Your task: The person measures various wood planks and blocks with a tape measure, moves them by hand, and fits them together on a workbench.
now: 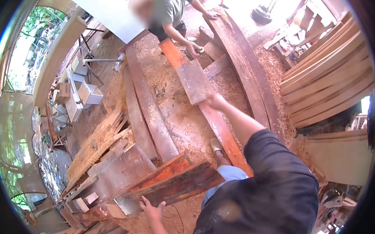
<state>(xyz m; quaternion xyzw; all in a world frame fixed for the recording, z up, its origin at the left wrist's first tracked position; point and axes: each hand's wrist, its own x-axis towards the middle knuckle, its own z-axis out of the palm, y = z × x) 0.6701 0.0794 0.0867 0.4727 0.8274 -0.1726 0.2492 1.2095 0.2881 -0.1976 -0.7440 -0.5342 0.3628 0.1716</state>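
My right hand (215, 101) is closed at the near corner of a short, dusty brown board (193, 81). That board overlaps a long orange-red plank (224, 132) running from a co-worker toward my legs. Low on the left, my left hand (152, 210) has its fingers spread, holding nothing. It is close to the lower edge of a dark reddish-brown board (181, 183) propped on a pile of lumber. A grey-brown panel (121, 172) leans on the same pile.
Across from me a co-worker (173, 13) rests one hand on a thick beam (243, 63) and holds a small greenish object (201, 50). Two long planks (144, 99) lie to the left. Stacked boards (331, 76) stand at right, and sawdust (172, 81) covers the ground.
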